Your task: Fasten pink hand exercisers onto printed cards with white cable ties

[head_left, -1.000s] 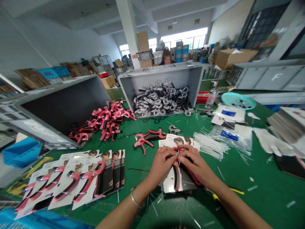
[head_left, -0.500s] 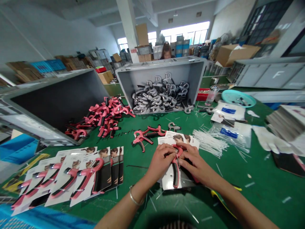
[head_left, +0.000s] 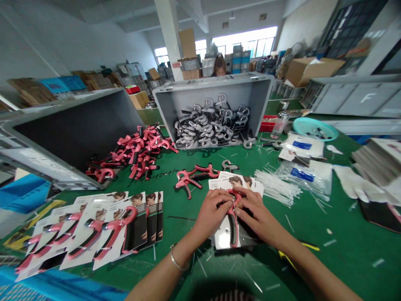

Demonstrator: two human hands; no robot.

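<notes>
A red hand grip strengthener (head_left: 233, 229) with black handle pads lies on a printed backing card (head_left: 222, 238) in front of me. My left hand (head_left: 216, 211) is closed at its upper left, thumb and fingertips pinching near the spring. From the right, my right hand (head_left: 255, 213) curls over the curved top, its thumb close to my left thumb. Whatever small part sits between the fingertips is mostly hidden. More cards (head_left: 235, 179) stick out behind the hands. Beyond them lie loose red hand grips (head_left: 186, 180) and a grey one (head_left: 229, 166). White cable ties (head_left: 277, 187) are heaped to the right.
Carded red grips (head_left: 120, 230) overlap at the left. One grey bin (head_left: 72, 110) spills red grips (head_left: 138, 150); another bin (head_left: 158, 106) holds grey ones (head_left: 209, 125). Plastic bags (head_left: 313, 175), a turquoise plate (head_left: 300, 130) and yellow-handled cutters (head_left: 290, 259) are at right. A person sits beyond the bins.
The view has shifted very slightly. Both hands stay on the same hand grip, with only small finger movement around the spring.
</notes>
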